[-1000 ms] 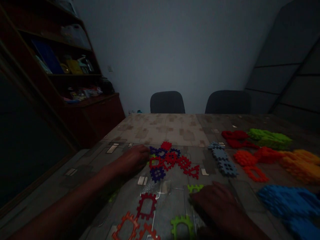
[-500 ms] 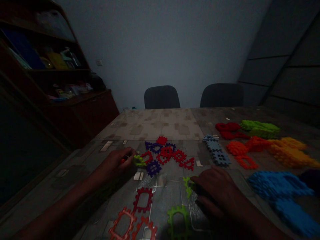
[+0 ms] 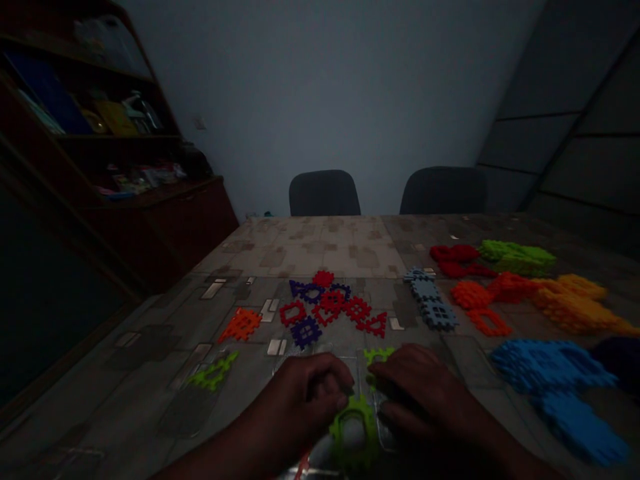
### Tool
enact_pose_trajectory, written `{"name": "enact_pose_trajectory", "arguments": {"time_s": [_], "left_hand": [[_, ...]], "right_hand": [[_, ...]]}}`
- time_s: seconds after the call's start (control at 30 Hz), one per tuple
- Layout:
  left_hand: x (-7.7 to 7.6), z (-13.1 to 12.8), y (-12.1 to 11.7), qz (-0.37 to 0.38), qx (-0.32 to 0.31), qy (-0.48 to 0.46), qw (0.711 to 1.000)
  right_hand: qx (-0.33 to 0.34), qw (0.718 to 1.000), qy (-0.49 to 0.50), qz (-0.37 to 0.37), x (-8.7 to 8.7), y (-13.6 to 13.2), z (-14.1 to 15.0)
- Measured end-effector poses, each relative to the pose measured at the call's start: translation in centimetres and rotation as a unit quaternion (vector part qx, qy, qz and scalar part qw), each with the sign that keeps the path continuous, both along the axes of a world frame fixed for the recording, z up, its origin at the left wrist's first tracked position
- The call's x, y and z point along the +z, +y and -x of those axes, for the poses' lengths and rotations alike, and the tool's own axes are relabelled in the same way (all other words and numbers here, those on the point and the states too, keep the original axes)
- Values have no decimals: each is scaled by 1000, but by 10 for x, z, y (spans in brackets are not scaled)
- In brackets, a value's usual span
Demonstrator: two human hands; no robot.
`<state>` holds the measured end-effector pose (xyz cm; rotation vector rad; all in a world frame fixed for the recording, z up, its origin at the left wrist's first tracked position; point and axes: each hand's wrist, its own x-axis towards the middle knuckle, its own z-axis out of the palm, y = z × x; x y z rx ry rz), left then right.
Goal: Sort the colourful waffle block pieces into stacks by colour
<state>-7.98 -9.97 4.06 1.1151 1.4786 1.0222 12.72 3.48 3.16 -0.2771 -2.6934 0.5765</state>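
My left hand (image 3: 317,387) is closed, its fingers curled beside a lime-green toothed plastic frame piece (image 3: 369,437) near the table's front. What it holds, if anything, is hidden. My right hand (image 3: 420,380) pinches a second lime-green piece (image 3: 377,357) just beyond that frame, partly covered by the fingers. Off to the left lie a lime-green triangular piece (image 3: 215,373) and an orange square piece (image 3: 243,324). Below my left hand, a bit of a red-orange piece (image 3: 302,467) shows. Red pieces (image 3: 333,303) and a purple window piece (image 3: 306,331) are spread ahead of both hands.
Grey-blue pieces (image 3: 431,303) stand in a row right of centre. Stacks in blue (image 3: 555,367), yellow (image 3: 575,310), orange (image 3: 470,295), red (image 3: 455,259) and green (image 3: 517,257) line the right side. Two dark chairs (image 3: 325,193) are behind the patterned table (image 3: 320,243).
My left hand has come from the left to the centre, leaving the orange and lime-green pieces on the table. My right hand has stayed nearly in place at its lime-green piece.
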Motion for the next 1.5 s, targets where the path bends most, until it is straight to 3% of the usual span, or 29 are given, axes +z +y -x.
{"name": "enact_pose_trajectory", "arguments": {"time_s": [0.17,0.27,0.33,0.47,0.63,0.87,1.1,1.2,1.33,1.5], "left_hand": [[-10,-1,-5,-10,-26,136,990],[-7,6,-11,-51,-43,269,961],[-2,13,-15,-83,-51,310,946],[3,20,-25,-119,-81,311,939],[6,16,-31,-155,-114,302,933],[2,31,-28,-155,-29,330,931],[11,55,-32,-180,49,367,911],[16,65,-35,-168,95,386,902],[21,87,-44,-155,78,401,899],[30,144,-67,-116,51,457,880]], "right_hand": [[-14,1000,25,-1,-7,-4,2],[-30,999,26,-13,-12,-3,2],[0,1000,9,-13,-12,-1,3],[44,999,-8,-20,-8,-4,3],[32,998,-17,-50,-14,-19,12],[-18,997,17,-74,-52,-39,27],[-11,995,2,-96,-40,-44,26],[-10,994,8,-111,-42,-42,26],[-4,994,29,-108,-63,-38,26],[-9,989,55,-135,-77,-34,26]]}}
